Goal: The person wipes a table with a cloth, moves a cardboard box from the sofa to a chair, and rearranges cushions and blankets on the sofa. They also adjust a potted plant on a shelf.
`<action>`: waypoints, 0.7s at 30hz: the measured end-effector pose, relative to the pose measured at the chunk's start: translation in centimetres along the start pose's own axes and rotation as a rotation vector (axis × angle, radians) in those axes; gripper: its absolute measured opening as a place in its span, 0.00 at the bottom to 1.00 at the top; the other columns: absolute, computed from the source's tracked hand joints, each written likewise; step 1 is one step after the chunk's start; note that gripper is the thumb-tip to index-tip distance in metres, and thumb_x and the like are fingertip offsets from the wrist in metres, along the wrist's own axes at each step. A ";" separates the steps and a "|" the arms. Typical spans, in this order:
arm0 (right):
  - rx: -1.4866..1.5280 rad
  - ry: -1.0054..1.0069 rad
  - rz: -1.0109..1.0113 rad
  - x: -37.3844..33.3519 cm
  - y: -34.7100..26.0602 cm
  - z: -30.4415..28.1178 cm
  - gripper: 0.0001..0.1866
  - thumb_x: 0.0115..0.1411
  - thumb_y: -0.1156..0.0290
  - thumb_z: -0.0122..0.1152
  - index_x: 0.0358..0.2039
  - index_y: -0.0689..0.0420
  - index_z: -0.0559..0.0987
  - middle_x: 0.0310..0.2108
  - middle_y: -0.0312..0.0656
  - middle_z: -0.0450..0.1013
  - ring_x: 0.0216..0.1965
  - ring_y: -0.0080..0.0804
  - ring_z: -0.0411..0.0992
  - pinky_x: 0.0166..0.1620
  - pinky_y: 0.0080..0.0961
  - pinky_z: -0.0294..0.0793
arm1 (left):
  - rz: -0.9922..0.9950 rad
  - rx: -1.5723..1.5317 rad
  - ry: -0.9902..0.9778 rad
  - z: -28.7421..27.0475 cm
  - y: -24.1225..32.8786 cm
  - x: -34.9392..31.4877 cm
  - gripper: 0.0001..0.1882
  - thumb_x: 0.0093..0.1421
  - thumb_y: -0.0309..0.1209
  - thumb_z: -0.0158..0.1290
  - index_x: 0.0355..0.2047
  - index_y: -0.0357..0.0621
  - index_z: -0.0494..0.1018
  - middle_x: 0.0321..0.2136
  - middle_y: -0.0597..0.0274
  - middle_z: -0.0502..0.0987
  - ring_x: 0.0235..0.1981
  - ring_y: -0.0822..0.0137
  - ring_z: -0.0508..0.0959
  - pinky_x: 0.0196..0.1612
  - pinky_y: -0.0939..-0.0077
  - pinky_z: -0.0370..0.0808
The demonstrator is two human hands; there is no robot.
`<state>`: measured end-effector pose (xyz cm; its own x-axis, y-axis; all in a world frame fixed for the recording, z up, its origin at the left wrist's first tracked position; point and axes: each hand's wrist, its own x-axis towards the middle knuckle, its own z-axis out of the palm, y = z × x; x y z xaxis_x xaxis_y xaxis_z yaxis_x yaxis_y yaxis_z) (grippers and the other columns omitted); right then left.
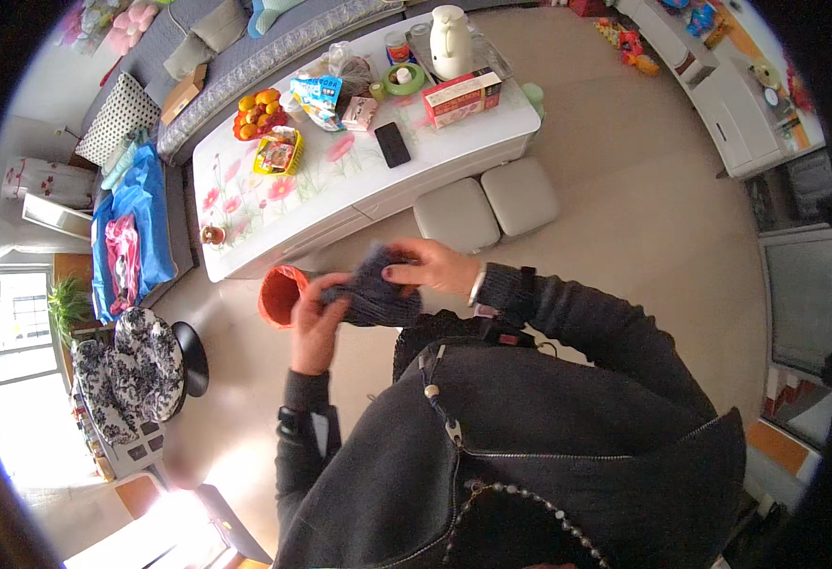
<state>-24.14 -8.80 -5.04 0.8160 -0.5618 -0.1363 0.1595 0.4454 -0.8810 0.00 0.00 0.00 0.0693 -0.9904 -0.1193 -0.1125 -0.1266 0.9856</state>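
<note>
My two hands hold a dark grey ribbed knit piece (378,296) in front of my body; it is soft and bunched, and whether it is a sock or a hat I cannot tell. At its left end, my left hand (315,324) pinches the edge between thumb and fingers. My right hand (438,268) grips its upper right part, which is slightly blurred. Just beyond my left hand, an orange-red bin (275,296) stands on the floor, partly hidden by that hand.
Ahead is a white flower-patterned table (245,213) bearing a phone (392,145), fruit (259,112), a yellow basket (279,152), a box (462,97) and a white jug (450,44). Two grey stools (456,213) stand against it. A patterned chair (141,365) is at left, a white cabinet (733,119) far right.
</note>
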 end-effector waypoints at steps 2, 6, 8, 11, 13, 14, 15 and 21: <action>-0.038 0.031 -0.146 1.5 0.2 1.7 0.25 0.61 0.65 0.59 0.56 0.57 0.65 0.48 0.39 0.65 0.42 0.24 0.71 0.39 0.21 0.73 | 0.007 -0.145 0.112 -2.1 0.1 0.0 0.18 0.57 0.16 0.46 0.48 0.38 0.69 0.42 0.60 0.74 0.43 0.71 0.73 0.47 0.76 0.71; -0.124 -0.021 -0.030 1.8 0.0 1.5 0.24 0.63 0.68 0.53 0.58 0.56 0.63 0.49 0.39 0.65 0.42 0.25 0.72 0.41 0.21 0.73 | 0.232 -0.039 0.406 -11.7 -1.9 1.3 0.16 0.60 0.18 0.45 0.48 0.34 0.68 0.43 0.57 0.74 0.41 0.67 0.75 0.46 0.75 0.73; -0.047 0.119 0.097 1.8 0.5 1.5 0.21 0.63 0.66 0.53 0.56 0.55 0.66 0.46 0.36 0.67 0.40 0.23 0.73 0.38 0.18 0.72 | 0.138 0.442 0.412 -18.0 -4.9 2.9 0.15 0.57 0.19 0.47 0.45 0.35 0.71 0.38 0.54 0.76 0.39 0.64 0.77 0.44 0.72 0.73; -0.017 0.254 0.210 1.8 1.3 1.1 0.19 0.63 0.66 0.52 0.54 0.55 0.68 0.44 0.34 0.69 0.41 0.23 0.73 0.39 0.18 0.71 | -0.080 1.169 0.344 -24.7 -12.0 3.3 0.13 0.52 0.20 0.50 0.39 0.37 0.74 0.31 0.50 0.78 0.35 0.61 0.78 0.42 0.69 0.73; -0.011 0.361 0.238 2.2 2.0 1.1 0.18 0.64 0.65 0.51 0.53 0.55 0.69 0.43 0.33 0.70 0.40 0.22 0.73 0.39 0.18 0.71 | 0.059 0.730 0.615 -28.5 -15.9 3.4 0.12 0.51 0.19 0.49 0.38 0.37 0.74 0.31 0.51 0.78 0.35 0.61 0.78 0.41 0.70 0.73; -0.001 0.423 0.239 2.3 2.3 1.2 0.17 0.64 0.65 0.51 0.51 0.56 0.70 0.42 0.33 0.70 0.38 0.21 0.73 0.38 0.16 0.71 | -0.104 0.607 0.577 -30.1 -17.7 3.8 0.10 0.54 0.20 0.50 0.38 0.36 0.74 0.31 0.54 0.78 0.33 0.64 0.77 0.40 0.72 0.74; -0.001 0.477 0.230 2.7 2.6 1.4 0.17 0.64 0.64 0.51 0.50 0.56 0.71 0.41 0.32 0.71 0.37 0.20 0.73 0.37 0.15 0.71 | -0.039 0.455 0.598 -31.2 -19.2 3.2 0.09 0.55 0.21 0.50 0.37 0.36 0.74 0.31 0.56 0.78 0.33 0.66 0.77 0.39 0.73 0.74; -0.098 0.510 0.221 8.0 5.5 4.5 0.15 0.63 0.66 0.51 0.49 0.56 0.72 0.38 0.34 0.71 0.35 0.20 0.72 0.36 0.17 0.71 | -0.207 0.352 0.351 -34.4 -19.1 3.8 0.07 0.58 0.24 0.50 0.36 0.35 0.74 0.30 0.64 0.74 0.30 0.75 0.72 0.34 0.80 0.71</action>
<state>-14.24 -7.71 -8.98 0.4483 -0.7391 -0.5027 -0.0570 0.5377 -0.8412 36.52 0.60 -15.17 0.4453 -0.8728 -0.2000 -0.3826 -0.3875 0.8387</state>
